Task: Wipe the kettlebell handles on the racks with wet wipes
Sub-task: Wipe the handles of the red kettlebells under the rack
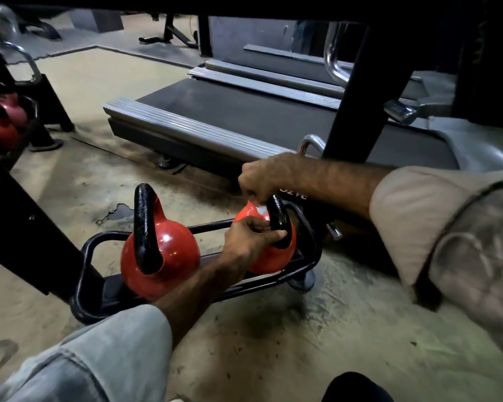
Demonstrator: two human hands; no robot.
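Two red kettlebells sit on the lowest tier of a black tube rack (302, 265) that stands on a worn, stained floor (317, 329). The near kettlebell (169, 250) is upright toward the left end of the tier, its black handle (144, 224) arching up and untouched. The far kettlebell (270, 253) sits at the right end of the same tier, well apart from the first.

The left hand (250, 239) reaches in from below, its grip closed around the lower part of the far kettlebell's black handle (278, 214), thumb and fingers wrapped at the point where the handle meets the red body. The right hand (265, 178) comes in from the right, above the kettlebell; its grip is curled shut, pinching a small white wet wipe (260, 208) that hangs just beside the top of that handle, against the red shoulder of the bell. Whether the wipe actually touches the handle is hard to tell.

Both forearms emerge from pale rolled sleeves. Behind the rack lies a treadmill (230, 111) with a dark belt and silver side rails. At the far left edge more red kettlebells (0, 123) rest on another rack. A dark shoe (355, 387) shows at the bottom edge.
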